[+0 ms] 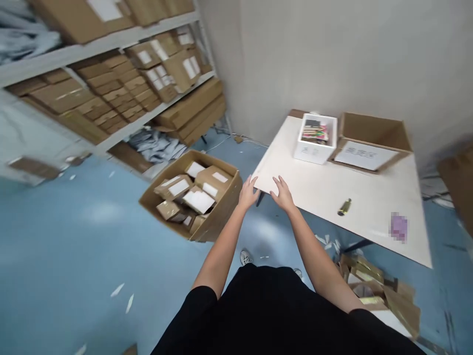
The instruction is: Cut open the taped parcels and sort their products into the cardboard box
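Note:
My left hand is stretched forward with its fingers apart, holding nothing. It is close to the left corner of the white table and the rim of a large cardboard box filled with smaller parcels. My right hand, also bare and spread, hovers over or near the table's front edge; whether it touches the edge I cannot tell. Further right on the tabletop lies a small yellow-green object with a dark end. Behind it stand a white bin holding assorted items and an open cardboard box with a handwritten label.
Shelves stacked with cartons run along the left. Under the table's right side sits a pile of torn cardboard. Paper scraps lie on the blue floor. A purple pixelated patch shows on the table's right.

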The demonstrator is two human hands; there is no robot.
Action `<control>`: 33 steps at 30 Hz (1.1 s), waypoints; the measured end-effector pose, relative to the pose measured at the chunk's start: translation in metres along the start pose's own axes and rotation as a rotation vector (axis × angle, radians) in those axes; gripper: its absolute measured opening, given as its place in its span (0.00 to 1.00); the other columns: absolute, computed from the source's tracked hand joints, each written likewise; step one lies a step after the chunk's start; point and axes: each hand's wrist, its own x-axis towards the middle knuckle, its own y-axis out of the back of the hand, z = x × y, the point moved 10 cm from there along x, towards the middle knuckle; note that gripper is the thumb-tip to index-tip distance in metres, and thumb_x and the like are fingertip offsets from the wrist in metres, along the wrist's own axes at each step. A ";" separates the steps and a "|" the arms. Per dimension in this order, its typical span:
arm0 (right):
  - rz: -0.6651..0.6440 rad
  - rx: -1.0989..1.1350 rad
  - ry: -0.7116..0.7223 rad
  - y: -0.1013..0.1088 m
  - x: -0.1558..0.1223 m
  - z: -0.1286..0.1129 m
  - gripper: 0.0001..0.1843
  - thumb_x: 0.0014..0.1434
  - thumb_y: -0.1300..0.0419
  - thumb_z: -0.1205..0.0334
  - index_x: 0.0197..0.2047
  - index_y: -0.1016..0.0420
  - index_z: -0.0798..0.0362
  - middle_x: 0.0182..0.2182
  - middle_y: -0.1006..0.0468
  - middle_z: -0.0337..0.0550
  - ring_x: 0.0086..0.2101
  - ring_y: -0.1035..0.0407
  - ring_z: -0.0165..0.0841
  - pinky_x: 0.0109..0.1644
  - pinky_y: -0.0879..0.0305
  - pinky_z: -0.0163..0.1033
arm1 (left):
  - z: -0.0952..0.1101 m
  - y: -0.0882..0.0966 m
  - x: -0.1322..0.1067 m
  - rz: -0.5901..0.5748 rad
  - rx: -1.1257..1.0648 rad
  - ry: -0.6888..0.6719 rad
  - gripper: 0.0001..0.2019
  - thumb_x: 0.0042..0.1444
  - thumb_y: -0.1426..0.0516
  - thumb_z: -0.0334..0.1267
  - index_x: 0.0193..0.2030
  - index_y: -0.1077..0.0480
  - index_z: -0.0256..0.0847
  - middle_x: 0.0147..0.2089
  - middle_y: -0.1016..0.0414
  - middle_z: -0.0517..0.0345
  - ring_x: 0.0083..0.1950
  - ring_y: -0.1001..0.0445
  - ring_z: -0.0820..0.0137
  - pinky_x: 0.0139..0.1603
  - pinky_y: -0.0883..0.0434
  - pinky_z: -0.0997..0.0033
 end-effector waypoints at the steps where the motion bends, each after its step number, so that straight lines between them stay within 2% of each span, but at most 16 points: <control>1: -0.043 0.014 0.036 -0.033 0.014 -0.025 0.39 0.67 0.40 0.58 0.79 0.41 0.48 0.79 0.48 0.53 0.76 0.50 0.48 0.79 0.48 0.58 | -0.035 0.025 -0.008 0.031 0.007 0.052 0.33 0.66 0.39 0.38 0.78 0.38 0.42 0.82 0.46 0.44 0.80 0.42 0.50 0.80 0.41 0.51; 4: -0.164 0.044 0.137 -0.119 0.048 -0.095 0.40 0.66 0.40 0.59 0.79 0.41 0.48 0.79 0.48 0.53 0.76 0.50 0.47 0.79 0.49 0.58 | -0.126 0.088 -0.034 0.103 0.038 0.190 0.34 0.66 0.39 0.38 0.78 0.38 0.41 0.82 0.45 0.43 0.81 0.44 0.51 0.80 0.42 0.51; 7: -0.263 0.055 0.213 -0.185 0.079 -0.151 0.42 0.65 0.39 0.61 0.80 0.42 0.49 0.79 0.48 0.52 0.76 0.51 0.48 0.79 0.48 0.58 | -0.194 0.138 -0.060 0.168 0.065 0.315 0.34 0.65 0.39 0.36 0.78 0.38 0.41 0.82 0.44 0.43 0.82 0.45 0.52 0.81 0.43 0.49; 10: -0.357 0.055 0.274 -0.235 0.108 -0.193 0.44 0.63 0.38 0.61 0.80 0.43 0.47 0.79 0.49 0.50 0.76 0.50 0.48 0.79 0.47 0.58 | -0.243 0.172 -0.079 0.231 0.061 0.417 0.34 0.65 0.39 0.36 0.78 0.38 0.43 0.82 0.44 0.44 0.81 0.44 0.51 0.81 0.42 0.48; 14: -0.456 0.045 0.337 -0.290 0.148 -0.222 0.44 0.63 0.38 0.61 0.80 0.43 0.49 0.80 0.50 0.53 0.77 0.51 0.48 0.79 0.49 0.57 | -0.295 0.196 -0.087 0.279 0.046 0.537 0.34 0.65 0.39 0.36 0.77 0.37 0.43 0.82 0.45 0.45 0.81 0.43 0.52 0.80 0.40 0.51; 18: -0.533 0.038 0.368 -0.339 0.194 -0.226 0.43 0.64 0.39 0.60 0.80 0.43 0.52 0.80 0.50 0.55 0.76 0.51 0.49 0.79 0.50 0.59 | -0.343 0.198 -0.072 0.296 0.026 0.653 0.34 0.65 0.39 0.37 0.77 0.38 0.44 0.83 0.48 0.45 0.80 0.41 0.49 0.77 0.37 0.51; 21: -0.581 0.045 0.376 -0.373 0.233 -0.220 0.42 0.64 0.39 0.60 0.80 0.43 0.52 0.79 0.49 0.55 0.76 0.50 0.49 0.79 0.51 0.60 | -0.380 0.188 -0.048 0.275 0.002 0.727 0.36 0.64 0.38 0.37 0.78 0.40 0.45 0.83 0.46 0.45 0.79 0.39 0.50 0.77 0.37 0.51; 28: -0.708 -0.008 0.383 -0.433 0.315 -0.185 0.42 0.67 0.42 0.62 0.81 0.45 0.51 0.78 0.44 0.54 0.76 0.48 0.47 0.78 0.47 0.57 | -0.466 0.134 0.024 0.119 -0.135 0.871 0.45 0.59 0.34 0.34 0.81 0.46 0.44 0.80 0.40 0.40 0.77 0.34 0.51 0.75 0.34 0.52; 31: -0.824 -0.111 0.378 -0.471 0.332 -0.176 0.41 0.68 0.42 0.60 0.81 0.46 0.53 0.78 0.46 0.57 0.76 0.49 0.49 0.77 0.45 0.56 | -0.493 0.109 0.036 0.091 -0.149 0.975 0.46 0.58 0.33 0.32 0.81 0.46 0.45 0.79 0.39 0.39 0.76 0.33 0.51 0.73 0.33 0.51; 33: -0.902 -0.168 0.386 -0.504 0.334 -0.178 0.40 0.70 0.42 0.57 0.81 0.46 0.52 0.78 0.47 0.57 0.76 0.49 0.49 0.76 0.45 0.55 | -0.504 0.095 0.036 0.086 -0.140 1.030 0.46 0.57 0.34 0.32 0.80 0.46 0.44 0.79 0.40 0.37 0.76 0.33 0.50 0.73 0.33 0.50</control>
